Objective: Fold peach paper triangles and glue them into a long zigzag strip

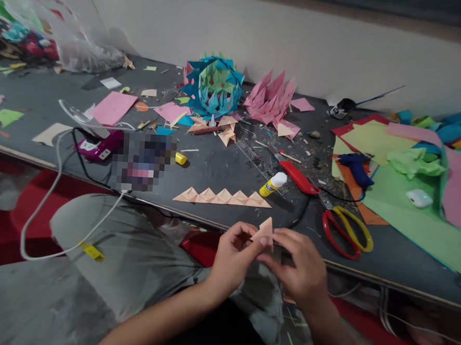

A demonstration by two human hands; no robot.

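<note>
A small folded peach paper piece [265, 230] is pinched between both of my hands, just in front of the table's near edge. My left hand [233, 258] grips its left side with closed fingers. My right hand [300, 268] holds its right side, fingers curled. On the table just beyond lies a row of joined peach paper triangles [223, 197]. A glue stick with a yellow body and white cap [273, 184] lies to the right of that row.
Red-and-yellow scissors [346, 231] and a red cutter [298, 177] lie right of the glue. Coloured paper sheets [409, 194] cover the right side. A blue-green paper flower [214, 85] and a pink one [270, 99] stand at the back. A white cable [54, 182] hangs at left.
</note>
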